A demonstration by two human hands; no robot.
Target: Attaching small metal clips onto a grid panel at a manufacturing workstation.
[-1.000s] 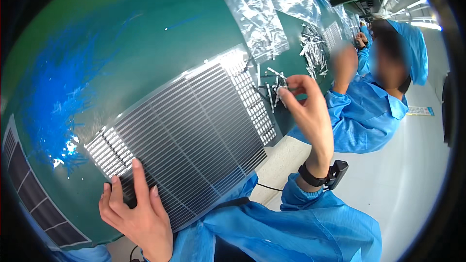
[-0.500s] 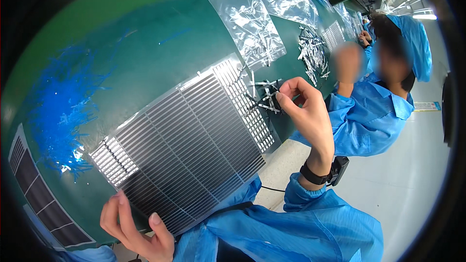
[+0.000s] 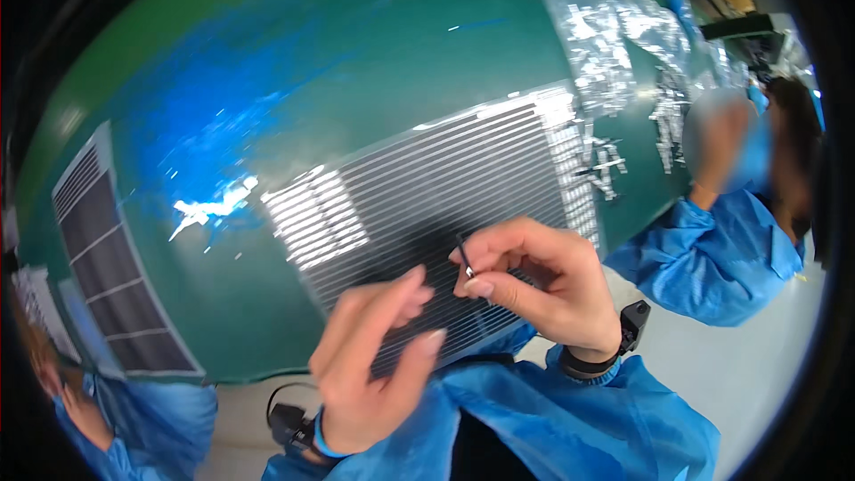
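Observation:
A sheet (image 3: 463, 169) with dark parallel stripes and pale slotted end bands lies on the green table in front of me. Over its near part, my right hand (image 3: 548, 285) pinches a short, narrow dark strip (image 3: 466, 258) between thumb and fingertips. My left hand (image 3: 374, 361) is raised beside it, thumb and fingers apart, holding nothing. A small gap separates the two hands. Several loose dark and silvery strips (image 3: 607, 167) lie by the sheet's right end.
Thin blue slivers (image 3: 205, 138) are heaped at the left rear. Another dark panelled sheet (image 3: 125, 289) lies far left. Clear plastic bags (image 3: 592, 44) and more strips (image 3: 668, 116) are at the right. A co-worker's blue sleeve (image 3: 712, 254) is close on the right; another person's hand (image 3: 80, 410) shows lower left.
My right hand has come from the loose strips to above the sheet with a strip pinched. My left hand has left the sheet's near left corner and moved inward. The view has shifted.

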